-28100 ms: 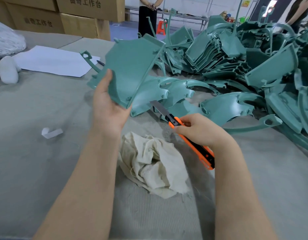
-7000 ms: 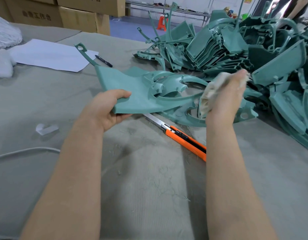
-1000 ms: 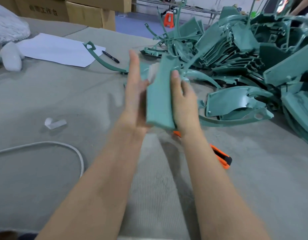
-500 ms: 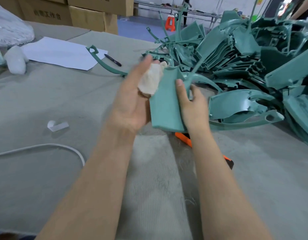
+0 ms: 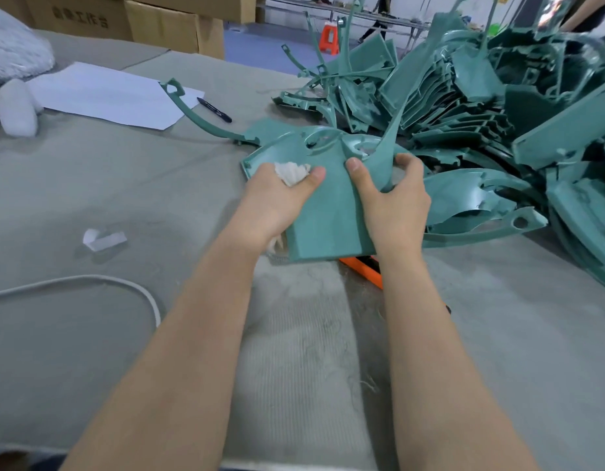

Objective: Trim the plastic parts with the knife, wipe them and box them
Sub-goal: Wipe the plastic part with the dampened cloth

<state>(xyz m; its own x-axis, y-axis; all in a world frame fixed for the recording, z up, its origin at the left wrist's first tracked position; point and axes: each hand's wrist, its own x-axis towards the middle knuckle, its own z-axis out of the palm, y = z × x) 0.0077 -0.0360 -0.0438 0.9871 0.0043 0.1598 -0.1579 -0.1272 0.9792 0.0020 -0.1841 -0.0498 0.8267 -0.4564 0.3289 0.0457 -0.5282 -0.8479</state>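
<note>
Both hands hold one teal plastic part (image 5: 328, 205), a flat panel with a long curved arm reaching far left, face up over the table. My left hand (image 5: 277, 198) grips its left edge with a white cloth (image 5: 291, 172) bunched under the thumb. My right hand (image 5: 392, 202) grips the right side, thumb on top and fingers curled around a rising rib. The orange knife (image 5: 362, 270) lies on the table below the part, mostly hidden by it and my right forearm.
A big heap of teal parts (image 5: 481, 96) fills the right and back. White paper (image 5: 103, 93), a black pen (image 5: 214, 109), a white bundle (image 5: 15, 107), a white scrap (image 5: 103, 239) and a white cord (image 5: 90, 283) lie left. Cardboard boxes (image 5: 165, 25) stand behind.
The part has turned from edge-on and upright to flat and face up. My left hand now clamps the cloth against the part's left edge, and both hands have lowered slightly.
</note>
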